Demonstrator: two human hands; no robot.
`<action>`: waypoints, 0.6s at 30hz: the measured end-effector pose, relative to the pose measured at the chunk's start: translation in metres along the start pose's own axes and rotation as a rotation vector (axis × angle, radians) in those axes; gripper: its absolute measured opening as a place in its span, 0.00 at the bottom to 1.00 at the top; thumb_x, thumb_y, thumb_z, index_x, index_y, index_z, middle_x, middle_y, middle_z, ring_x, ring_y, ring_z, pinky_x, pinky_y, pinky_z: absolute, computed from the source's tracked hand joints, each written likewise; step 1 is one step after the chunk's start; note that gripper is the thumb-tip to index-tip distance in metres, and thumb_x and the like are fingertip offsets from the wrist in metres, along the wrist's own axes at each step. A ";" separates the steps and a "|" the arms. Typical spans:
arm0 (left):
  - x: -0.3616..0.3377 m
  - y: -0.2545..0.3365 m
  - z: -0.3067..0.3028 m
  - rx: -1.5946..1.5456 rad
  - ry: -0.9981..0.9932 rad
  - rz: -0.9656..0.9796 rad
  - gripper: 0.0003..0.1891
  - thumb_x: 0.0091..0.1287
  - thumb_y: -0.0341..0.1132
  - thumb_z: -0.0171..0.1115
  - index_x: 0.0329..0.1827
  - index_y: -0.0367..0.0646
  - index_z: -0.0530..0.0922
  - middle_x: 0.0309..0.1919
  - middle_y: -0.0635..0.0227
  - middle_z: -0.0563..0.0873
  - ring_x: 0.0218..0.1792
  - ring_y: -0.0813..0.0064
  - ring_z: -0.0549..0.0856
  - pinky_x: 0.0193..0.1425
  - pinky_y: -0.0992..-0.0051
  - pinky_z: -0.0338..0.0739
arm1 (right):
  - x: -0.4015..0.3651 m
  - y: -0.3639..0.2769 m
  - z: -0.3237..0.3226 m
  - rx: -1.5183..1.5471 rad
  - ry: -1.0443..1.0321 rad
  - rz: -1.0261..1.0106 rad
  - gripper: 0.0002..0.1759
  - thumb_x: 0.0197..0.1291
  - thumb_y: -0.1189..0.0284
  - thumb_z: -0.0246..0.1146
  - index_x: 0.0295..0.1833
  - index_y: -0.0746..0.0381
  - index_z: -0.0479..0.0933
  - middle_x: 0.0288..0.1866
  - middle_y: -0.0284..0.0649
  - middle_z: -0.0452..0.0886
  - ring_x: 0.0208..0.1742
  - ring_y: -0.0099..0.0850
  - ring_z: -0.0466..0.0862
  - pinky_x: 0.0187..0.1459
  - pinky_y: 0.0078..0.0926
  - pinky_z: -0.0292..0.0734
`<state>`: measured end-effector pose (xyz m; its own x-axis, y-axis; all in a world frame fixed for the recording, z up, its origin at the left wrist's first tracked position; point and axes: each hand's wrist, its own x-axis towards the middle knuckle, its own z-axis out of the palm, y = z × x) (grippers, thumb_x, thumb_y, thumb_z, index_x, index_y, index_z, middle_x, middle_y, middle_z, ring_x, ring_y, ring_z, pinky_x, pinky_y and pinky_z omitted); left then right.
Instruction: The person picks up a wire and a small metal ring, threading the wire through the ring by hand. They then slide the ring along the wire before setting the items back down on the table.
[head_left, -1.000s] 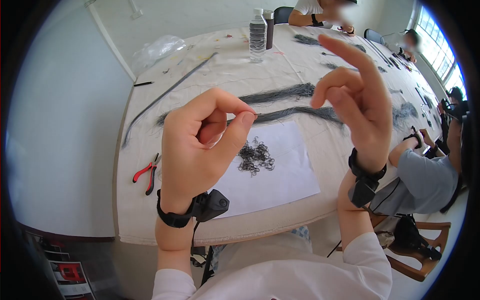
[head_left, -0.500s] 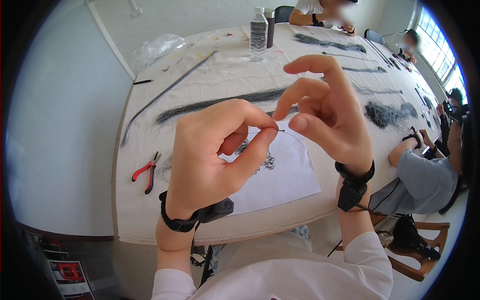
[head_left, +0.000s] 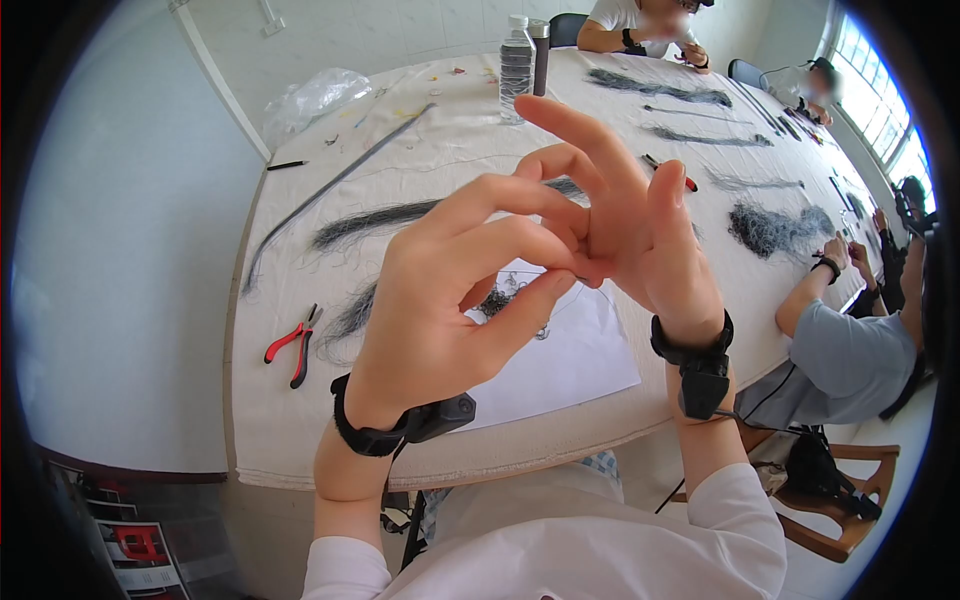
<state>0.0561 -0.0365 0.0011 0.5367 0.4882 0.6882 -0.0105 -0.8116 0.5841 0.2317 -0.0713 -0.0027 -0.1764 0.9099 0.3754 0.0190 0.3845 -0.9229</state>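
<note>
Left hand (head_left: 440,310) before paper (head_left: 585,365), pliers (head_left: 290,345) aside

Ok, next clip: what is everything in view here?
cream cloth-covered table: one, cream, throughout
white paper sheet: one, white, under the hands
small dark wire curls: one pile, dark grey, on the sheet
red-handled pliers: one, red and black, left of the sheet
dark fibre bundles: several, dark grey, across the table
clear plastic water bottle: one, clear, far edge
dark cylindrical flask: one, dark, beside the bottle
clear plastic bag: one, clear, far left
black pencil: one, black, left edge
seated co-workers: at least two, right side and far end
left hand: one, fingertips pinched, contents unclear
right hand: one, fingers spread, touching the left fingertips
</note>
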 end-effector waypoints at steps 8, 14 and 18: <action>-0.004 -0.004 0.007 0.029 -0.041 0.018 0.06 0.53 0.21 0.67 0.32 0.42 0.81 0.32 0.72 0.85 0.17 0.84 0.71 0.19 0.82 0.60 | -0.002 0.006 -0.001 -0.007 -0.113 -0.015 0.58 0.58 0.26 0.34 0.75 0.66 0.50 0.54 0.37 0.70 0.43 0.23 0.80 0.27 0.13 0.62; -0.005 -0.004 0.005 -0.038 0.138 -0.036 0.05 0.56 0.22 0.65 0.31 0.43 0.80 0.31 0.74 0.83 0.15 0.88 0.64 0.18 0.84 0.54 | 0.001 0.000 -0.010 0.069 -0.104 0.094 0.34 0.67 0.47 0.47 0.62 0.68 0.64 0.39 0.34 0.74 0.31 0.17 0.72 0.27 0.13 0.60; -0.004 -0.006 0.001 -0.089 0.208 -0.019 0.04 0.58 0.23 0.64 0.31 0.43 0.79 0.32 0.75 0.83 0.15 0.91 0.61 0.18 0.85 0.52 | -0.001 0.000 -0.010 0.087 -0.135 -0.009 0.13 0.64 0.69 0.58 0.48 0.67 0.71 0.34 0.33 0.75 0.31 0.17 0.71 0.29 0.14 0.62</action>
<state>0.0547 -0.0341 -0.0060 0.3521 0.5666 0.7450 -0.0816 -0.7744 0.6274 0.2414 -0.0703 -0.0021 -0.3073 0.8748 0.3747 -0.0673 0.3727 -0.9255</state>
